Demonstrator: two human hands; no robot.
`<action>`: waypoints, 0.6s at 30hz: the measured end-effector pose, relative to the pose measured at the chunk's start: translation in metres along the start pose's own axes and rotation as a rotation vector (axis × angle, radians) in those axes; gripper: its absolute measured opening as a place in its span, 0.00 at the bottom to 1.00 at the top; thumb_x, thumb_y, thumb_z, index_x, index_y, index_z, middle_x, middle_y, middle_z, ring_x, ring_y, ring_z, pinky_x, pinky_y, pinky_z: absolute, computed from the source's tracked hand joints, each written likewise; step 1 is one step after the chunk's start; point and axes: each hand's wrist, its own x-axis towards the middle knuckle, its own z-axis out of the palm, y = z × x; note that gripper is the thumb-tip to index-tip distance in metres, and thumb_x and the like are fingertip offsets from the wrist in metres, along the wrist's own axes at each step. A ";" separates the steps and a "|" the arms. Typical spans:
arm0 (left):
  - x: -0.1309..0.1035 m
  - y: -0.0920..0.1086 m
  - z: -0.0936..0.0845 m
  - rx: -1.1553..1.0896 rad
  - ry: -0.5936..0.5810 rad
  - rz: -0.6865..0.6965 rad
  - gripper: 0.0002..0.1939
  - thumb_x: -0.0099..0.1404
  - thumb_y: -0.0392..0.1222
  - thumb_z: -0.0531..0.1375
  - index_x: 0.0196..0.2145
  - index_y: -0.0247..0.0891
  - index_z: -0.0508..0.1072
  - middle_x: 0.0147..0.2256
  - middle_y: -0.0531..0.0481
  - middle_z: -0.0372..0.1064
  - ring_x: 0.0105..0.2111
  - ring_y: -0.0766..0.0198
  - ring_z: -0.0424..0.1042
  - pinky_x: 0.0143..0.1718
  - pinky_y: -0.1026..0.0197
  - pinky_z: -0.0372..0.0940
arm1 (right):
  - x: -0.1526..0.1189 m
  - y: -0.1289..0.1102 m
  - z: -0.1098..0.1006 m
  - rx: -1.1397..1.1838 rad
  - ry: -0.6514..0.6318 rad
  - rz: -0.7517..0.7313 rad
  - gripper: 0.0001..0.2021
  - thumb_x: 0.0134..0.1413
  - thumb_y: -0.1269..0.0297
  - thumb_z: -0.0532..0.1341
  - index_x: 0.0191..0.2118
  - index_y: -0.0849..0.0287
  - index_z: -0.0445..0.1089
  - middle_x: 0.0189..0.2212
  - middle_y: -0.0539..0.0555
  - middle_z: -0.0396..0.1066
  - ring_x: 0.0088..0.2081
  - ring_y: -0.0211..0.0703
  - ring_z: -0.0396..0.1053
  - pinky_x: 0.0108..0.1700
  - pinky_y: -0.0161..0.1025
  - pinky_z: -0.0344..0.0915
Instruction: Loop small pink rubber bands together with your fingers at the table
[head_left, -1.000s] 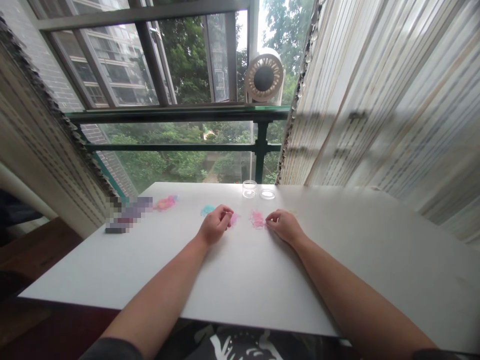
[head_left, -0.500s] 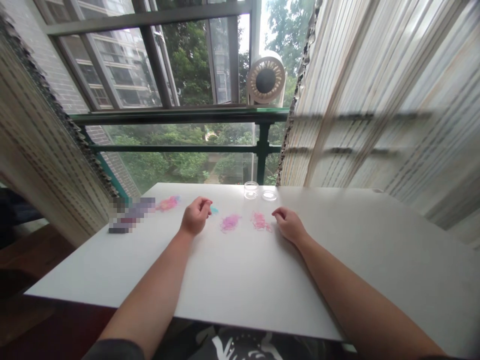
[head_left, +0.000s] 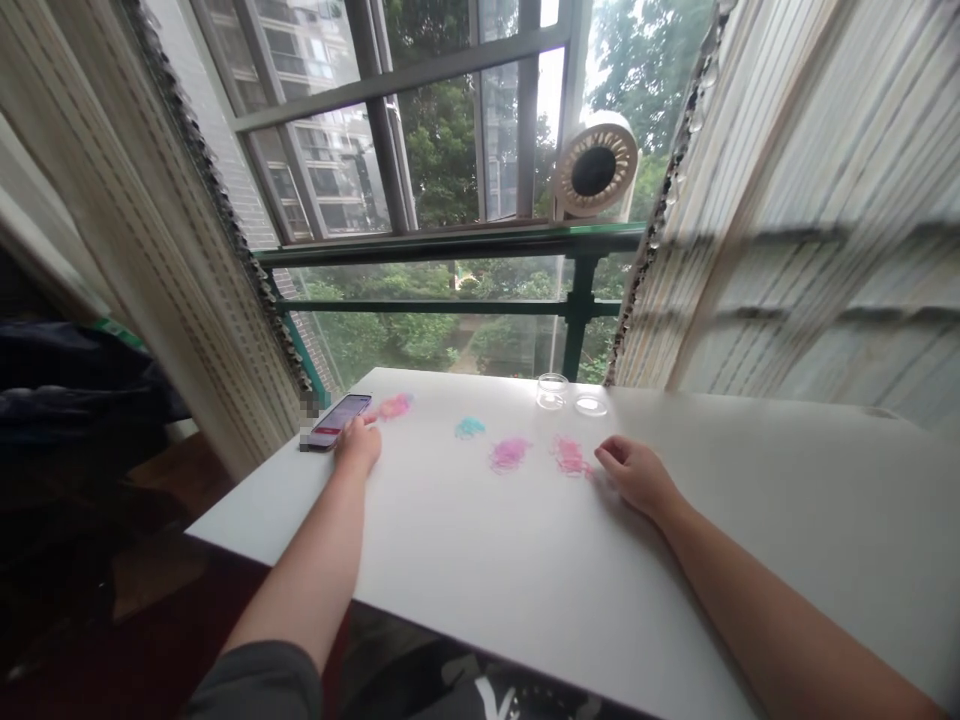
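Pink pieces (head_left: 571, 456), purple pieces (head_left: 510, 454) and turquoise pieces (head_left: 470, 428) lie in separate heaps between the hands, apparently sorted; the mixed heap (head_left: 394, 405) just beyond the left hand (head_left: 358, 443) looks unsorted. That hand is at the phone (head_left: 341, 418), its grip unclear; the right hand (head_left: 636, 472), beside the pink, has fingers drawn together, contents hidden.

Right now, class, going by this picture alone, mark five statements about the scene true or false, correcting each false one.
1. The left hand is at the phone. True.
2. The right hand grips the clear container. False: it is beside the pink pile, apart from the clear container.
3. From left to right in view, the purple pile lies between the turquoise pile and the pink pile. True.
4. The fan is beyond the table. True.
5. The phone lies at the table's right end. False: it lies near the left edge.
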 end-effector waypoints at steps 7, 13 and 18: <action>-0.013 0.019 0.006 0.067 0.005 -0.085 0.15 0.56 0.37 0.54 0.42 0.38 0.71 0.51 0.38 0.65 0.53 0.46 0.61 0.51 0.47 0.59 | -0.001 0.000 0.001 -0.002 -0.003 -0.007 0.12 0.48 0.55 0.53 0.25 0.58 0.67 0.18 0.49 0.68 0.20 0.39 0.64 0.25 0.36 0.57; -0.015 0.025 0.006 0.075 -0.047 0.010 0.15 0.59 0.38 0.52 0.41 0.38 0.73 0.51 0.42 0.66 0.53 0.49 0.62 0.54 0.51 0.58 | -0.001 -0.002 0.000 -0.027 -0.007 -0.001 0.12 0.48 0.55 0.53 0.25 0.58 0.67 0.18 0.50 0.69 0.21 0.40 0.64 0.25 0.36 0.58; -0.014 0.025 0.008 0.097 -0.097 0.021 0.15 0.58 0.38 0.53 0.40 0.39 0.75 0.49 0.44 0.69 0.51 0.48 0.64 0.53 0.51 0.58 | -0.002 -0.004 -0.001 -0.019 0.000 -0.005 0.12 0.48 0.55 0.54 0.25 0.57 0.67 0.18 0.49 0.69 0.21 0.40 0.65 0.25 0.36 0.58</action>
